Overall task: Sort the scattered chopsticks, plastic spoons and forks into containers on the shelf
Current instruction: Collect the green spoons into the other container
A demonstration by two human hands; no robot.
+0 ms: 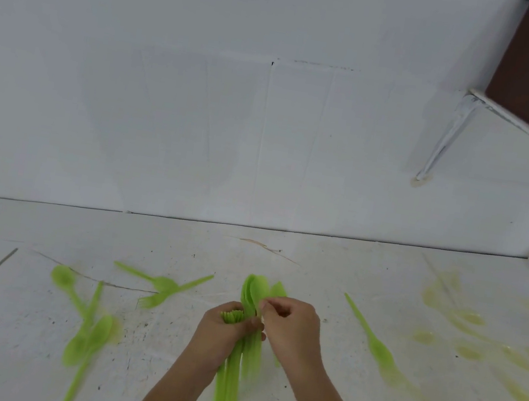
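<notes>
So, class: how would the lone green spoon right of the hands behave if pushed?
The spoon looks thin plastic, so probably light and easily slid. It lies flat, so unlikely to roll. Its slim handle may flex.

a green cutlery bundle, spoon bowls up, sits gripped in the left hand, pinched by the right hand; loose spoons and forks lie flat around.
</notes>
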